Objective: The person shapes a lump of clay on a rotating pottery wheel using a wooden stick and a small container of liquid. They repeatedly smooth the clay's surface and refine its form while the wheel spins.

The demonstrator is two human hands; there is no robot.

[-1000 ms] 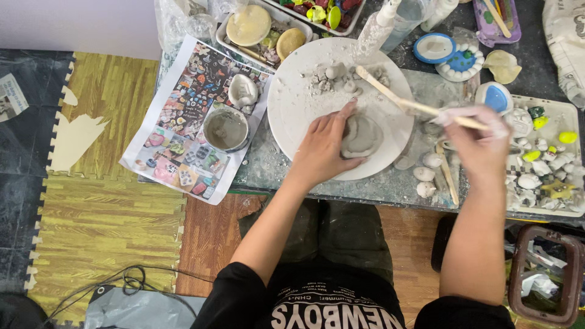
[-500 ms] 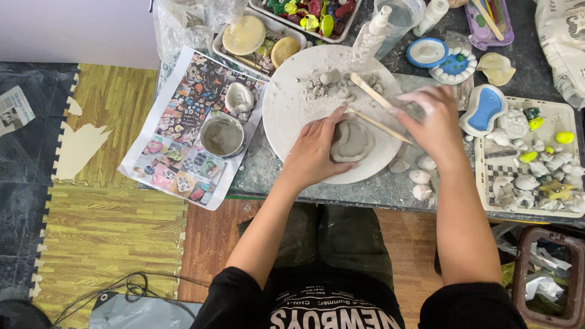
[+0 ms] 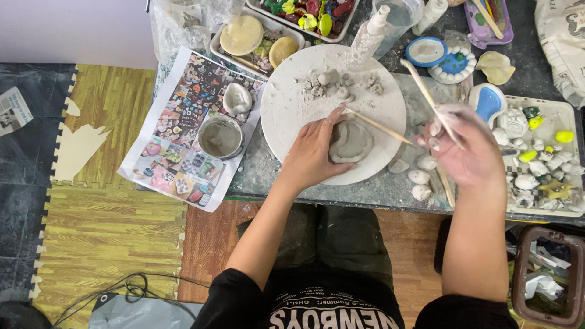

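Now the left hand [image 3: 314, 152] is pressing flat on a soft grey clay lump [image 3: 350, 141] lying on the round white plate [image 3: 286, 109]; the right hand [image 3: 466, 149] is pinching a thin wooden stick [image 3: 423, 91] (blurred), tilting up-left above the counter [image 3: 390, 189].

The round plate [image 3: 286, 116] was white, dusted with grey, and the clay slab [image 3: 351, 141] on it was plain grey, as were the small clay lumps [image 3: 332, 85] above it. The wooden stick [image 3: 381, 127] lying on the plate was pale tan. A small bowl [image 3: 220, 137] held grey-brown slip. Under it, the printed sheet [image 3: 177, 146] was white, crowded with many-coloured little pictures. The floor mat [image 3: 103, 244] was yellow-green with a wood-grain pattern. The tray [image 3: 570, 109] on the right held white, yellow and perhaps green pieces, blurred there.
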